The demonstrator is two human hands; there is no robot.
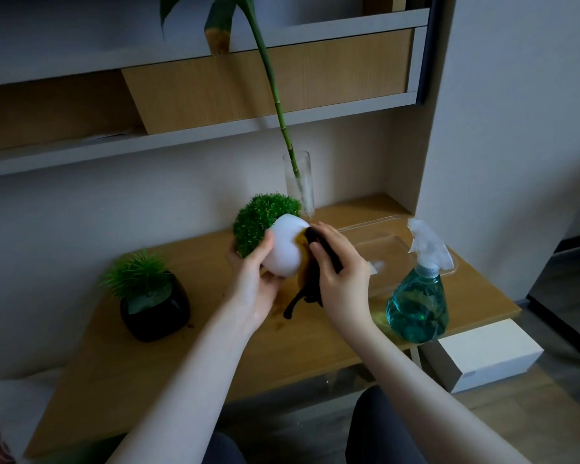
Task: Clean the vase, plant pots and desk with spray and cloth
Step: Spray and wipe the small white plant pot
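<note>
— Wiping the white pot [283,251] now? How much is left?

— Lots, I think. The left hand [258,289] holds it tipped above the desk [188,356], and the right hand [344,279] grips the cloth [310,279] against it. The black pot [154,311], vase [298,182] and desk look untouched.

— What's inside things?

— Green plants in both pots, a stem in the vase, blue liquid in the spray bottle [417,303].

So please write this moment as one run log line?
step: wiping white pot | left hand: holds pot, tilted, off desk | right hand: presses dark cloth on pot | spray bottle: standing on desk
</note>
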